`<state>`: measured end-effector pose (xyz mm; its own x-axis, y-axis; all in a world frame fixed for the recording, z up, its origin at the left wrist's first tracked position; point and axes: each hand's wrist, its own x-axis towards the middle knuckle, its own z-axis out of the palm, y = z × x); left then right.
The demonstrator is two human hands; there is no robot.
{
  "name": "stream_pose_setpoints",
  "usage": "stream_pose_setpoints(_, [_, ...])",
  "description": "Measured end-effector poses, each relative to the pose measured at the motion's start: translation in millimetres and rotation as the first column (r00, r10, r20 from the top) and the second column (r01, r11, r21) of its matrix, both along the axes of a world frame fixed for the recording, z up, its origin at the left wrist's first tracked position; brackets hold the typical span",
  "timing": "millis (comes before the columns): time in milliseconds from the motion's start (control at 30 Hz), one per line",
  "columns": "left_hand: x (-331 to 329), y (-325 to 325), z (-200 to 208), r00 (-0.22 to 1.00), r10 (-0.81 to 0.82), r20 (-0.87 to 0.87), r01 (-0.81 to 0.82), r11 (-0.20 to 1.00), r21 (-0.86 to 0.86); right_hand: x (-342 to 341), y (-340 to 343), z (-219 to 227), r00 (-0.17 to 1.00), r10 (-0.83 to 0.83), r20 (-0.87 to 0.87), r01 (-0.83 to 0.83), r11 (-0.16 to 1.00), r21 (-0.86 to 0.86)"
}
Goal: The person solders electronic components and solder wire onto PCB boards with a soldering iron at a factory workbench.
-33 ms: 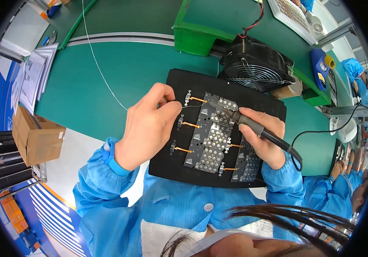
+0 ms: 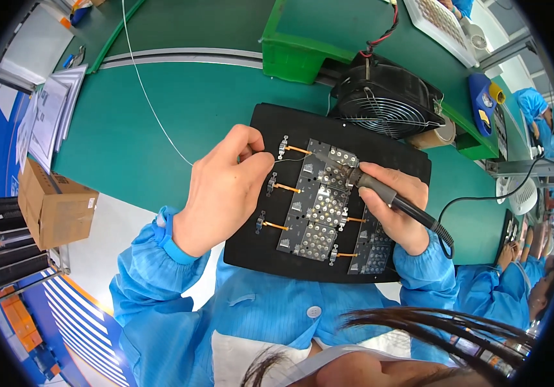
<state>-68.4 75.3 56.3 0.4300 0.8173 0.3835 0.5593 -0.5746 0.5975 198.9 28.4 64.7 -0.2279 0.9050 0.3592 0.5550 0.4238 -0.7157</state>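
Observation:
My left hand pinches a thin solder wire, whose free end reaches over the upper circuit board. My right hand is closed round the dark handle of a soldering iron, its tip end pointing up and left over the same board. The column of circuit boards carries many shiny round pads and lies on a black mat. Small connectors on orange flex strips stick out at the boards' left side. More boards lie partly under my right hand.
A black fan stands beyond the mat, beside a green stand. The iron's cord runs off to the right. A cardboard box and papers are at the left. A co-worker's blue sleeve shows at right.

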Motion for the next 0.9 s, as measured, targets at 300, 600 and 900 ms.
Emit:
stream_pose_setpoints(300, [3, 5, -2, 0.999, -0.016, -0.031, 0.016, 1.0, -0.003, 1, 3, -9, 1.0, -0.012, 0.015, 0.012, 1.0, 0.013])
stream_pose_setpoints(600, [10, 11, -2, 0.998, -0.039, -0.056, 0.04, 0.999, 0.02, 0, 3, -5, 0.998, 0.024, 0.051, -0.027, 0.998, 0.058])
stream_pose_setpoints(900, [18, 17, -9, 0.996, -0.074, -0.04, 0.074, 0.997, 0.001, 0, 4, -6, 0.997, 0.051, 0.051, -0.054, 0.997, 0.055])
